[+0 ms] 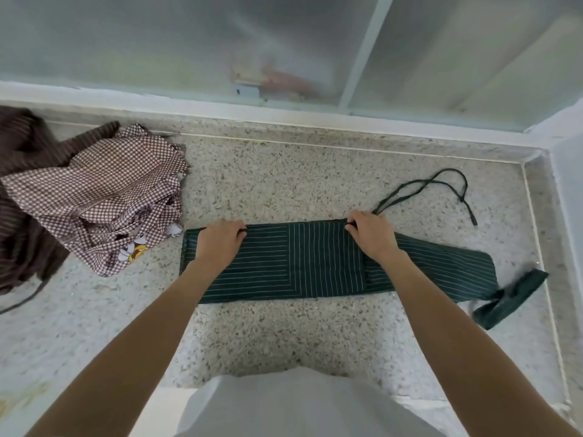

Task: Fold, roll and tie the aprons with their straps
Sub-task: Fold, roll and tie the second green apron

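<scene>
A speckled terrazzo floor [284, 171] runs up to a white sill under frosted glass panels [189, 42], with a pale wall closing the right side. On the floor lies a dark green apron [303, 263] with thin white stripes, folded into a long flat band that stretches left to right in front of the person. Both bare arms reach straight forward and down from the bottom of the view, forearms nearly parallel, wrists bent so the palms face the cloth. The left hand [219, 241] sits on the band's far edge near its left end, fingers curled over and pinching that edge. The right hand [372, 236] is further along the same far edge, knuckles up, fingers curled and gripping the fold there. From just beyond the right hand a thin green strap [441, 187] loops out over the floor toward the wall. A wider green strap [511, 298] trails off the band's right end, twisted. To the left, well apart from the hands, a heap of brown checked aprons [104, 197] rests against dark brown striped cloth [22, 171]
</scene>
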